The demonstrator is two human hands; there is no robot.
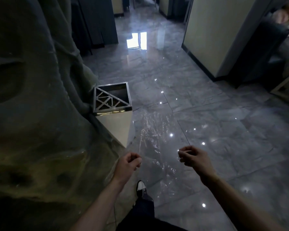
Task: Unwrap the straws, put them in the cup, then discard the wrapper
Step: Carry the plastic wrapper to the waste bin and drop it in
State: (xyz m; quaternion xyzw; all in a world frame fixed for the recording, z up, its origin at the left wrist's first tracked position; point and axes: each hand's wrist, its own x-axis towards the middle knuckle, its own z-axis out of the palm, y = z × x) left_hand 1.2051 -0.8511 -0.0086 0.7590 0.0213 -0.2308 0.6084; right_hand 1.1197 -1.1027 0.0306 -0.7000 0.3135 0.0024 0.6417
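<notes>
A rough, rock-like wall (32,114) fills your whole left side, and the glossy grey tiled floor (215,122) spreads out ahead and to your right, dotted with reflected ceiling lights. Against the foot of the wall, ahead of you and slightly left, stands a square metal bin (113,112) with a lattice cover over half of its top and the other half open. Between you and the bin hangs the clear plastic wrapper (155,144), a thin crinkled sheet spread out over the floor in front of you; you hold it stretched between both hands, and its far edge reaches up near the bin's side. Your left hand (128,165) is curled closed, fingers pinching the wrapper's near left edge. Your right hand (193,158) is likewise curled with thumb and fingers pinched together at the wrapper's near right edge. Below your left wrist your shoe (141,187) shows, dark with a white toe.
</notes>
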